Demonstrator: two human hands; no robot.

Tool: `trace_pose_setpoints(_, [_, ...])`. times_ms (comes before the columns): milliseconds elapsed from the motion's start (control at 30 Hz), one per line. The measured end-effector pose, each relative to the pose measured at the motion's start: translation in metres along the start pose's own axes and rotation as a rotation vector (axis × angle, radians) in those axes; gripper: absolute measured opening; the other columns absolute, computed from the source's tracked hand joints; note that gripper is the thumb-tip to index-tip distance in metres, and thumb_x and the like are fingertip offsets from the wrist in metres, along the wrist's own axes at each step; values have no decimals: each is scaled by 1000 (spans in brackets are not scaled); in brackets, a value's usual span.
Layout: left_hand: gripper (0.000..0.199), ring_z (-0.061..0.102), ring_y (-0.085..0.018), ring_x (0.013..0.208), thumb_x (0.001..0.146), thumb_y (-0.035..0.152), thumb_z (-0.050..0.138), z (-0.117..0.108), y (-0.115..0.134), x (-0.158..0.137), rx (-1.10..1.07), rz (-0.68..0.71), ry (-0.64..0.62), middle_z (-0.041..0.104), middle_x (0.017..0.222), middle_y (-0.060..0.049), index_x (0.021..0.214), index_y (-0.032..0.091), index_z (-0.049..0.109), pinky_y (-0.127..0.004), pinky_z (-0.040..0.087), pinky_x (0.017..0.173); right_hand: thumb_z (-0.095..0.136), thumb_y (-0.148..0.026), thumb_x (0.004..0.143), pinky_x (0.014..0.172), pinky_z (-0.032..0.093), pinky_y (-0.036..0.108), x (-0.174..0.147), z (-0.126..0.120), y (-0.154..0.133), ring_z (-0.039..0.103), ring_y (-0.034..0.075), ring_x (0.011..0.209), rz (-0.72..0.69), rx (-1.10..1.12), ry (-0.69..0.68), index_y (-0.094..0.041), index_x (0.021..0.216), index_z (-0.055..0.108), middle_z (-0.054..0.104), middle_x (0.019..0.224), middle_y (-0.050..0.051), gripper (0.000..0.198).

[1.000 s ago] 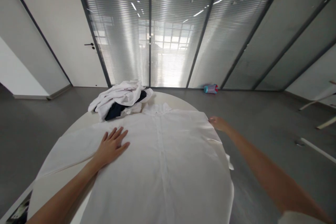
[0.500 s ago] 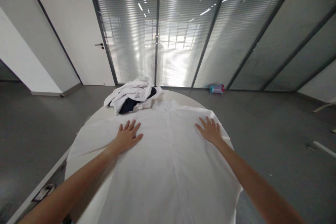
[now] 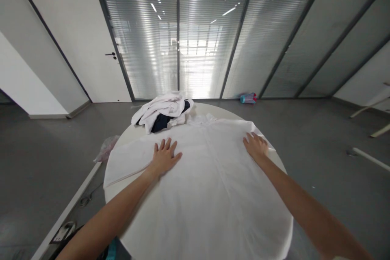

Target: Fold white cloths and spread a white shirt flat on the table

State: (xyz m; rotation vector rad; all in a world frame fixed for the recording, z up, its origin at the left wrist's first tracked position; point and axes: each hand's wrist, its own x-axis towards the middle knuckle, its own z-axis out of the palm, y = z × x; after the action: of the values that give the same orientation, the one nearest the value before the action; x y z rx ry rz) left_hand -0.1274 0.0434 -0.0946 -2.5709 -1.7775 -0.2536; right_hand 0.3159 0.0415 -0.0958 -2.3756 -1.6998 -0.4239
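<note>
A white shirt (image 3: 201, 174) lies spread over a round white table (image 3: 134, 213), its collar at the far side and one sleeve stretched out to the left. Flat on the shirt's left side, near the sleeve, rests my left hand (image 3: 165, 156) with its fingers spread. My right hand (image 3: 255, 146) touches the shirt by its right shoulder, fingers apart and reaching toward the table's edge. Neither hand grips anything. Beyond my left hand sits a crumpled heap of white and dark clothes (image 3: 166, 109).
A blue and pink basket-like object (image 3: 248, 98) lies on the floor by the glass partition (image 3: 199, 40). Left of the table are a plastic bag (image 3: 106, 148) and a white floor strip (image 3: 68, 209) with a socket box (image 3: 62, 233). Pale furniture legs (image 3: 371, 159) stand at right.
The camera view has turned, so the table and clothes appear farther right. My right hand has slid outward toward the shirt's right shoulder edge. My left hand stays flat on the shirt.
</note>
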Motion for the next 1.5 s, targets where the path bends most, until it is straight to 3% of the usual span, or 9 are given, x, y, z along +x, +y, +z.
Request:
trace_pose_setpoints(167, [66, 28, -42, 146, 94, 63, 42, -4, 3, -2, 0, -39, 16, 31, 161, -14, 149, 27, 45, -62, 24, 113, 34, -36, 100, 110, 37, 37, 2, -3, 0, 48, 25, 134, -78, -4, -129, -15, 137, 58, 53, 146, 14, 49])
trace_pose_setpoints(333, [66, 32, -40, 143, 90, 64, 48, -17, 7, -1, -24, -59, -35, 36, 158, -13, 145, 29, 48, -63, 27, 111, 36, -30, 98, 111, 33, 46, 5, -11, -6, 49, 32, 131, -103, -54, -148, -12, 133, 60, 58, 138, 18, 47])
trace_pose_setpoints(533, [53, 35, -36, 143, 90, 59, 54, -20, 29, 21, -34, -66, -3, 43, 153, -12, 132, 27, 60, -59, 30, 112, 25, -58, 100, 118, 18, 55, 23, -7, -15, 16, 38, 150, -222, -18, -248, -24, 156, 34, 19, 165, 12, 66])
trace_pose_setpoints(700, [65, 24, -34, 149, 96, 62, 42, 2, 46, 41, -59, -20, 42, 33, 160, -13, 151, 26, 41, -59, 22, 116, 17, -64, 99, 119, 17, 53, 32, 8, -13, 16, 34, 151, -209, 28, -381, -27, 158, 26, 16, 166, 12, 70])
trace_pose_setpoints(833, [66, 23, -36, 149, 96, 63, 39, 11, 46, 48, -23, -14, -3, 31, 161, -12, 151, 27, 41, -60, 17, 117, 18, -66, 99, 119, 16, 54, 33, 12, -11, 15, 33, 151, -210, 30, -385, -28, 159, 23, 15, 166, 11, 71])
trace_pose_setpoints(1067, [60, 30, -34, 147, 94, 59, 46, 11, 48, 43, -62, -18, 63, 39, 157, -10, 145, 28, 49, -59, 21, 117, 23, -60, 100, 119, 19, 51, 31, 14, -12, 22, 31, 150, -192, 25, -303, -29, 156, 33, 23, 164, 10, 64])
trace_pose_setpoints(1267, [39, 51, -27, 128, 96, 34, 47, -34, 29, 75, -155, -113, 335, 53, 140, -10, 131, 22, 59, -40, 42, 108, 28, -56, 101, 117, 23, 51, 30, 23, -9, 29, 32, 147, -210, 43, -219, -28, 152, 40, 30, 162, 10, 60])
trace_pose_setpoints(1400, [50, 49, -26, 131, 91, 23, 50, -86, -6, 137, -193, -228, 529, 50, 141, -13, 140, 18, 50, -37, 39, 111, 31, -55, 101, 116, 26, 50, 30, 22, -9, 33, 32, 145, -212, 32, -205, -27, 150, 44, 33, 160, 10, 58])
trace_pose_setpoints(1500, [70, 38, -29, 141, 86, 30, 62, -109, -27, 182, -208, -339, 496, 40, 152, -18, 150, 15, 37, -40, 35, 113, 32, -54, 100, 116, 26, 50, 30, 19, -10, 33, 31, 145, -209, 27, -199, -27, 150, 45, 35, 159, 11, 58])
